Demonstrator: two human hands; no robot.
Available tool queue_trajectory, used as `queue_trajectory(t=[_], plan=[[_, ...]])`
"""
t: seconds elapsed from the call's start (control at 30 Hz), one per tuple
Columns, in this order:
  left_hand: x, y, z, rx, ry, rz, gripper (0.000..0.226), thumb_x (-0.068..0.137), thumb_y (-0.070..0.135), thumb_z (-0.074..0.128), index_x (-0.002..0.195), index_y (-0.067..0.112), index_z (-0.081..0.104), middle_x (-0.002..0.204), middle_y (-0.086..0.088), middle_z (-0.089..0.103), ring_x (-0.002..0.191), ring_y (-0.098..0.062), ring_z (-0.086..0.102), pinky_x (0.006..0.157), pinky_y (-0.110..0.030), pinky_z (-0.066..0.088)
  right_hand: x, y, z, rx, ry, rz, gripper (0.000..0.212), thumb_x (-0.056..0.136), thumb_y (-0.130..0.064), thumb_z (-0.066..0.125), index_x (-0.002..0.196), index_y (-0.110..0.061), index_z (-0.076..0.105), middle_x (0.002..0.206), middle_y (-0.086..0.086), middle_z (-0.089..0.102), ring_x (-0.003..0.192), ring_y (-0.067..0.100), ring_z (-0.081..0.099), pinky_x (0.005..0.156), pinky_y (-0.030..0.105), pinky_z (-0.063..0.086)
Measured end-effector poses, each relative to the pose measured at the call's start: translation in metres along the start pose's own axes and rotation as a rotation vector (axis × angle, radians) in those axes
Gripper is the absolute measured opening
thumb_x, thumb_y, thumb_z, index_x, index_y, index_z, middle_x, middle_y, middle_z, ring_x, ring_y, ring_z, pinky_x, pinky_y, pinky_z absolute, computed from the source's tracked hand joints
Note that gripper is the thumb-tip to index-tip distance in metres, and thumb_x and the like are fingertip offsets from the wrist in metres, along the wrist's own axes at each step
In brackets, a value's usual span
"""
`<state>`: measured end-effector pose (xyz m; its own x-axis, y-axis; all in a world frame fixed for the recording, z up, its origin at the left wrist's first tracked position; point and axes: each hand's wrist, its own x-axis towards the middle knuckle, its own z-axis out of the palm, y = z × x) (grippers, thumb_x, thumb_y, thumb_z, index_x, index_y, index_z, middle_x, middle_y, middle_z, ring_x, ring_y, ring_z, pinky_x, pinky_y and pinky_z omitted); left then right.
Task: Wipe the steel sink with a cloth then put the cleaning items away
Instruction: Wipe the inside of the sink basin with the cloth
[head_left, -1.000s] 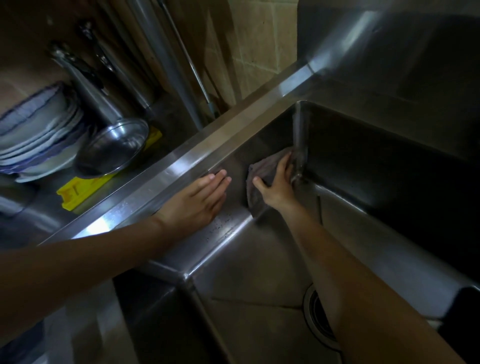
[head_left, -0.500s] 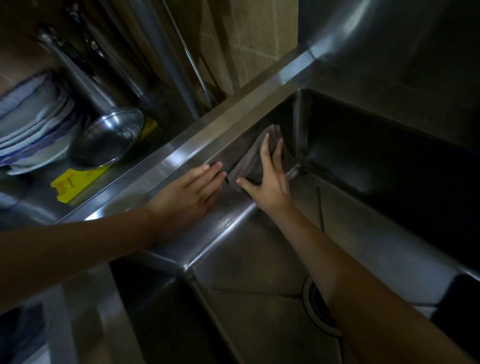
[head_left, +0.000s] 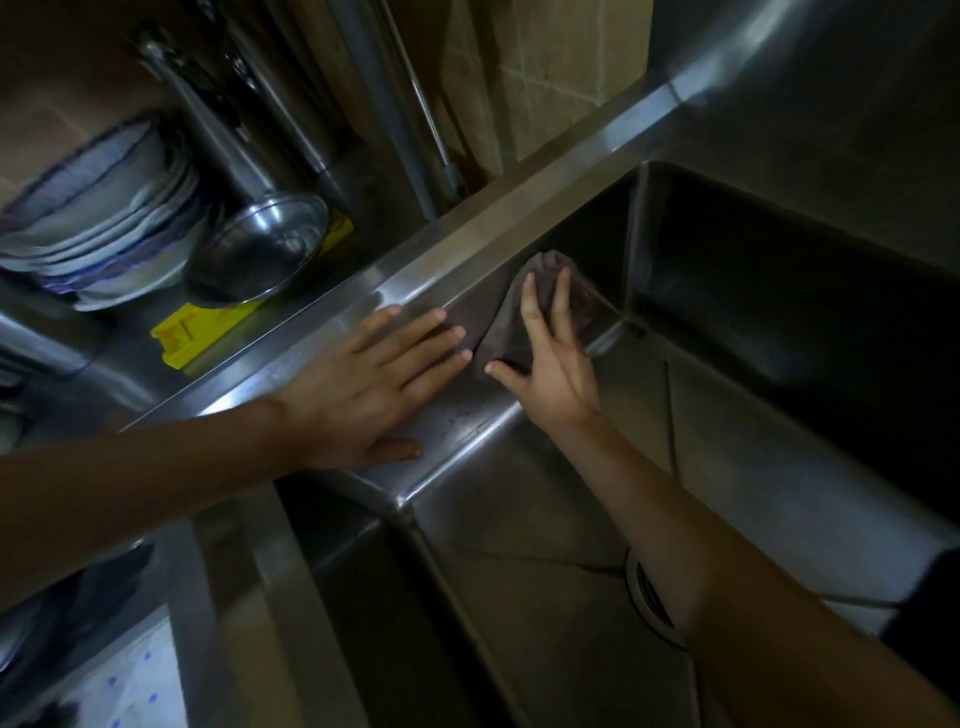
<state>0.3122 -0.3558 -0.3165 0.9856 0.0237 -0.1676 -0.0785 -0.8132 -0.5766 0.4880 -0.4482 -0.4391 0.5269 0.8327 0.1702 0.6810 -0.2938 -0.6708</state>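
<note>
The steel sink (head_left: 519, 499) fills the middle and right of the head view, its basin deep and dark. A dark grey cloth (head_left: 540, 270) lies against the basin's left inner wall, near the far corner. My right hand (head_left: 550, 358) presses flat on the cloth with straight, spread fingers. My left hand (head_left: 374, 384) rests flat on the sink's left rim, fingers straight, just left of the cloth.
A drain (head_left: 649, 597) sits in the basin floor under my right forearm. Left of the rim are stacked bowls (head_left: 98, 228), a steel ladle (head_left: 260, 249), a yellow object (head_left: 208, 327) and upright metal pipes (head_left: 384, 104). A second basin (head_left: 374, 613) lies below.
My right hand has slid the cloth left along the inner wall, away from the far corner and up toward the rim. My left hand stays on the rim.
</note>
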Motion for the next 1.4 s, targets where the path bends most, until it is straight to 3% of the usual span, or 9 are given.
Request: queue_trajectory(t=[0.1, 0.27, 0.5, 0.83, 1.0, 1.07, 1.2, 1.3, 1.4], plan=[[-0.011, -0.005, -0.003, -0.03, -0.029, 0.003, 0.086, 0.074, 0.061, 0.036, 0.142, 0.008, 0.036, 0.146, -0.017, 0.039, 0.139, -0.031, 0.023, 0.115, -0.04, -0.007, -0.006, -0.008, 0.006, -0.058, -0.037, -0.046, 0.106, 0.081, -0.048, 0.066, 0.138, -0.034, -0.023, 0.158, 0.009, -0.019, 0.145, 0.04, 0.001, 0.111, 0.052, 0.03], [-0.032, -0.01, -0.005, -0.012, -0.049, 0.004, 0.089, 0.071, 0.059, 0.058, 0.142, 0.01, 0.038, 0.148, -0.019, 0.035, 0.138, -0.033, 0.022, 0.115, -0.041, -0.008, -0.01, -0.007, 0.011, -0.096, -0.078, -0.095, 0.098, 0.087, -0.042, 0.061, 0.136, -0.037, -0.024, 0.157, 0.007, -0.021, 0.145, 0.039, 0.005, 0.111, 0.053, 0.031], [-0.044, -0.013, -0.014, -0.008, -0.117, -0.022, 0.074, 0.078, 0.057, 0.035, 0.135, 0.012, 0.049, 0.145, -0.018, 0.041, 0.134, -0.036, 0.036, 0.111, -0.048, 0.012, -0.023, -0.031, 0.018, -0.052, -0.084, -0.07, 0.094, 0.09, -0.038, 0.058, 0.132, -0.035, -0.026, 0.157, 0.012, -0.022, 0.146, 0.038, -0.002, 0.116, 0.046, 0.016], [-0.068, 0.0, -0.034, -0.039, -0.149, -0.104, 0.065, 0.078, 0.052, 0.034, 0.123, 0.012, 0.061, 0.133, -0.018, 0.054, 0.124, -0.039, 0.05, 0.105, -0.05, 0.018, -0.029, -0.044, 0.016, -0.059, -0.1, 0.059, 0.091, 0.093, -0.032, 0.056, 0.147, -0.032, -0.017, 0.157, 0.012, -0.022, 0.145, 0.037, 0.008, 0.104, 0.048, 0.039], [-0.076, 0.0, -0.037, -0.03, -0.212, -0.179, 0.067, 0.079, 0.054, 0.031, 0.121, 0.013, 0.063, 0.133, -0.017, 0.055, 0.122, -0.038, 0.052, 0.105, -0.05, 0.018, -0.042, -0.049, 0.025, 0.015, -0.143, -0.094, 0.084, 0.096, -0.021, 0.049, 0.138, -0.04, -0.022, 0.157, 0.009, -0.022, 0.136, 0.039, 0.034, 0.081, 0.037, 0.053], [-0.076, -0.001, -0.037, -0.027, -0.24, -0.195, 0.067, 0.08, 0.055, 0.031, 0.121, 0.014, 0.063, 0.133, -0.016, 0.055, 0.122, -0.037, 0.052, 0.104, -0.051, 0.018, -0.043, -0.049, 0.025, 0.065, -0.094, -0.068, 0.083, 0.095, -0.007, 0.046, 0.141, -0.044, -0.013, 0.159, 0.003, -0.015, 0.13, 0.036, 0.044, 0.084, 0.036, 0.053], [-0.076, -0.002, -0.034, -0.021, -0.29, -0.195, 0.068, 0.081, 0.057, 0.029, 0.123, 0.016, 0.062, 0.133, -0.014, 0.055, 0.123, -0.036, 0.051, 0.105, -0.051, 0.019, -0.042, -0.074, 0.035, 0.287, 0.206, 0.049, 0.056, 0.092, 0.0, 0.049, 0.142, -0.022, 0.04, 0.157, 0.009, 0.021, 0.141, 0.036, 0.027, 0.111, 0.048, 0.035], [-0.075, -0.003, -0.035, -0.022, -0.333, -0.197, 0.069, 0.08, 0.059, 0.027, 0.123, 0.019, 0.062, 0.134, -0.013, 0.054, 0.124, -0.034, 0.05, 0.105, -0.051, 0.029, -0.037, -0.089, 0.036, 0.365, 0.282, 0.161, 0.042, 0.09, -0.007, 0.056, 0.132, -0.012, 0.055, 0.151, 0.014, 0.033, 0.141, 0.031, 0.028, 0.117, 0.032, 0.016], [-0.076, -0.003, -0.036, -0.045, -0.352, -0.196, 0.068, 0.08, 0.059, 0.027, 0.122, 0.019, 0.062, 0.133, -0.013, 0.055, 0.122, -0.034, 0.052, 0.103, -0.053, 0.035, -0.032, -0.092, 0.029, 0.486, 0.398, 0.294, 0.035, 0.078, -0.008, 0.072, 0.111, -0.005, 0.063, 0.131, 0.015, 0.05, 0.117, 0.029, 0.054, 0.104, 0.034, 0.042]])
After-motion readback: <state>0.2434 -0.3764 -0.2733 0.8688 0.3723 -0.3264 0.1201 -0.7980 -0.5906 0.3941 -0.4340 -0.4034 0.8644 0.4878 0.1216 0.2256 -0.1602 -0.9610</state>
